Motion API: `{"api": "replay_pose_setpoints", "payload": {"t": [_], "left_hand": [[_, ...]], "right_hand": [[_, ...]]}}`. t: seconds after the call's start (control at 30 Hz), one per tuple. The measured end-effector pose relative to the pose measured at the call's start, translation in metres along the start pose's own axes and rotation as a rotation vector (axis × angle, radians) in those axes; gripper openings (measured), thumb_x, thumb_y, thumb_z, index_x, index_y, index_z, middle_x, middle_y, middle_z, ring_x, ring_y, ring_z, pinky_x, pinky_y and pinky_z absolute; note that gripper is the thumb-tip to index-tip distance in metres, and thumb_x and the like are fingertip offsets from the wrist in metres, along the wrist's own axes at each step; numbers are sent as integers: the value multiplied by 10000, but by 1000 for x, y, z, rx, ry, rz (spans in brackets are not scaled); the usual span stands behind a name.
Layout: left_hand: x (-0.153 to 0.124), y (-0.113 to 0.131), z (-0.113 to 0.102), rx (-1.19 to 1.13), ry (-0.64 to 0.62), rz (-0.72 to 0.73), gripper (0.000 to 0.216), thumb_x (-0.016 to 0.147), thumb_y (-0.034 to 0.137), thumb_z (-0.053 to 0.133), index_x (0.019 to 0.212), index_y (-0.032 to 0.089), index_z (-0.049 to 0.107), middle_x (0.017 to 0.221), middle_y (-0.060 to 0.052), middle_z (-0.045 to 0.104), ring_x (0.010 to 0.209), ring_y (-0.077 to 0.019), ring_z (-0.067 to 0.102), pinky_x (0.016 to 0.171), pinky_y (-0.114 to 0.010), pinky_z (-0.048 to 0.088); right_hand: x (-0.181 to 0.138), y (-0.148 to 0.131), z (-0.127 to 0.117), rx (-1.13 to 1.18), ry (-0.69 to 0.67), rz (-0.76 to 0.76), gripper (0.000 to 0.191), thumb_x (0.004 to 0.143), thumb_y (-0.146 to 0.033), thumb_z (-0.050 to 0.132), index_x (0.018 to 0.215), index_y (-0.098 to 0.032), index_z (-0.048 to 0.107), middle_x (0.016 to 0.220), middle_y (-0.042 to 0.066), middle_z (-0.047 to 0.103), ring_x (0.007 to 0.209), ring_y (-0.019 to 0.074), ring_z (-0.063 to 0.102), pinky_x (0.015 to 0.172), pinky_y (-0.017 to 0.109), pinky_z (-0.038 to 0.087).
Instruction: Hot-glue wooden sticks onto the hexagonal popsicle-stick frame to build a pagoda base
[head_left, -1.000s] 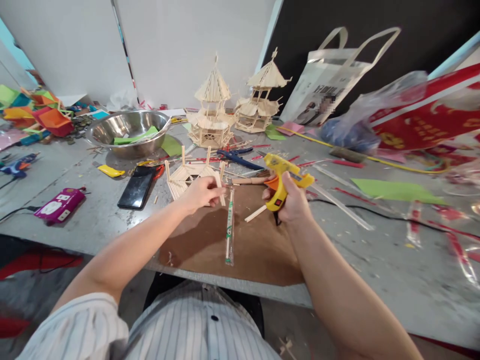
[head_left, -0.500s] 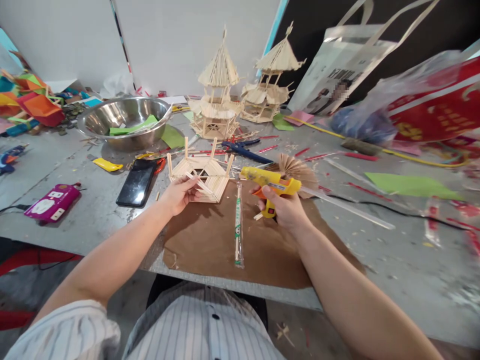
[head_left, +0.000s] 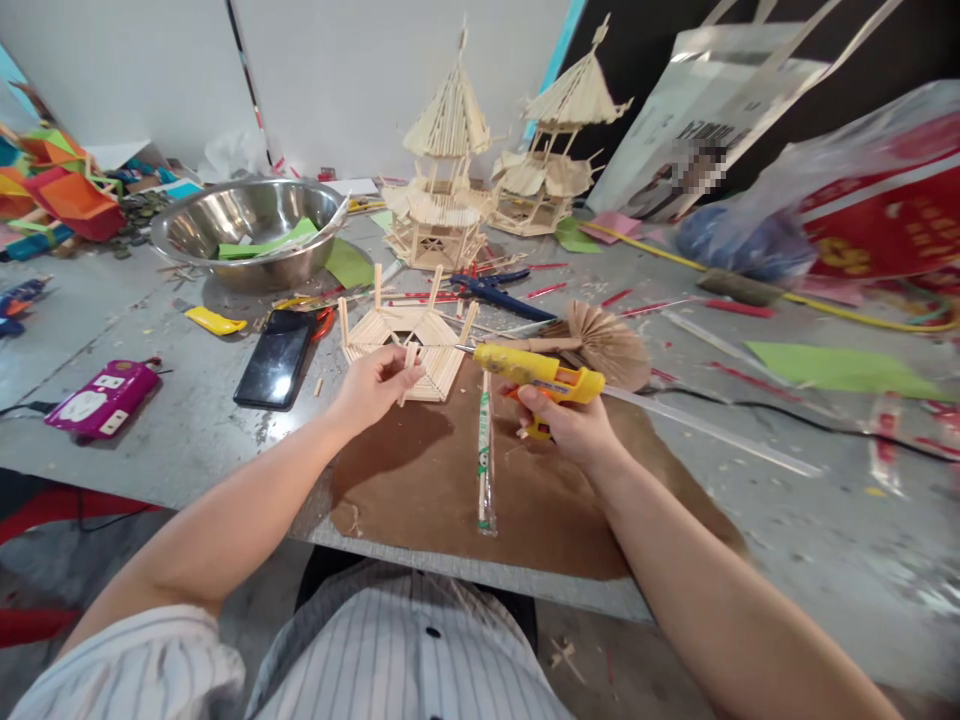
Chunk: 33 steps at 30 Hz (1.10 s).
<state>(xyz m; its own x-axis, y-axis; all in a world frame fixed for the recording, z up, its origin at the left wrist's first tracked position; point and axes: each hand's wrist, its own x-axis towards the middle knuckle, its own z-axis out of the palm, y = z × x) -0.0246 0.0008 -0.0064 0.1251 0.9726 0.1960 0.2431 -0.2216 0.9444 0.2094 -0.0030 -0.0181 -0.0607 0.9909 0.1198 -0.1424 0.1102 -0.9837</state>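
Between the thumb and fingers of my left hand (head_left: pixel 382 385) is a short pair of wooden sticks (head_left: pixel 412 356), held roughly upright at the near side of a hexagonal stick frame (head_left: pixel 441 372). Short posts stand at several corners of that frame, which has a dark opening in its middle. My right hand (head_left: pixel 562 415) is wrapped round the handle of a yellow glue gun (head_left: pixel 517 364). Its nozzle points left, close to the frame's right side, and a clear glue stick (head_left: pixel 720 430) sticks out behind. A wrapped pair of chopsticks (head_left: pixel 484 460) lies on the brown paper (head_left: pixel 405 490) between my hands.
Two stick pagodas (head_left: pixel 442 215) stand at the back. Left are a steel bowl (head_left: pixel 247 265), a black phone (head_left: pixel 274 360), a yellow cutter (head_left: pixel 215 320) and a purple box (head_left: pixel 103 400). Blue pliers (head_left: pixel 499 292) and a paper fan (head_left: pixel 607 345) lie behind the glue gun. A cord crosses the right side.
My left hand has turned the sticks from slanting to nearly upright and shifted slightly right. The glue gun's nozzle has come closer to the sticks. The view has shifted a little.
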Motion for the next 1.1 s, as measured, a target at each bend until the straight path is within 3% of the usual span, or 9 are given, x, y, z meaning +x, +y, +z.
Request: {"api": "replay_pose_setpoints", "payload": {"t": [0.13, 0.3, 0.4, 0.57, 0.73, 0.93, 1.1], "left_hand": [[-2, -1, -1, 342, -44, 190, 212, 775, 332, 562, 851, 153, 647, 755, -39, 626, 658, -112, 552, 617, -216, 422], [-3, -4, 0, 388, -181, 244, 278, 820, 345, 506, 1008, 201, 651, 959, -63, 675, 878, -158, 616, 784, -242, 450], [-4, -5, 2, 432, -251, 270, 295, 843, 318, 470, 1064, 205, 628, 985, -64, 671, 902, -162, 612, 794, -256, 449], [-7, 0, 5, 568, -371, 338, 327, 854, 223, 429, 1134, 168, 589, 907, -79, 666, 808, -155, 594, 726, -260, 441], [-9, 3, 10, 506, -472, 387, 371, 833, 167, 452, 1190, 196, 551, 881, -46, 668, 749, -121, 585, 690, -224, 433], [-10, -2, 13, 368, -410, 282, 287, 802, 219, 511, 1060, 181, 631, 897, -51, 690, 755, -130, 604, 701, -239, 450], [-10, -4, 14, 253, -437, 216, 266, 802, 274, 519, 1013, 178, 648, 896, -48, 686, 774, -129, 598, 701, -232, 443]], "right_hand": [[-2, -1, -1, -14, -35, -36, 262, 577, -409, 735, 715, -196, 672, 671, 10, 664, 390, 70, 491, 339, 195, 420], [-5, -7, 2, 45, -59, -49, 251, 579, -393, 741, 708, -187, 679, 744, 24, 662, 506, 105, 588, 492, 237, 519], [-7, -7, 4, 89, -108, -12, 256, 564, -381, 754, 721, -193, 678, 799, 28, 670, 578, 138, 629, 576, 284, 545], [-11, -4, 8, 142, -247, 126, 298, 567, -421, 741, 717, -179, 651, 801, 36, 668, 575, 161, 639, 561, 322, 542], [-13, -2, 10, 204, -333, 196, 325, 584, -432, 732, 745, -165, 641, 788, 45, 670, 616, 164, 649, 591, 301, 537], [-10, -1, 9, 302, -403, 241, 316, 599, -441, 723, 747, -175, 638, 892, 58, 676, 675, 166, 656, 631, 312, 541], [-11, 0, 9, 323, -496, 295, 319, 602, -451, 717, 748, -178, 645, 902, 63, 677, 714, 189, 668, 648, 322, 541]]}}
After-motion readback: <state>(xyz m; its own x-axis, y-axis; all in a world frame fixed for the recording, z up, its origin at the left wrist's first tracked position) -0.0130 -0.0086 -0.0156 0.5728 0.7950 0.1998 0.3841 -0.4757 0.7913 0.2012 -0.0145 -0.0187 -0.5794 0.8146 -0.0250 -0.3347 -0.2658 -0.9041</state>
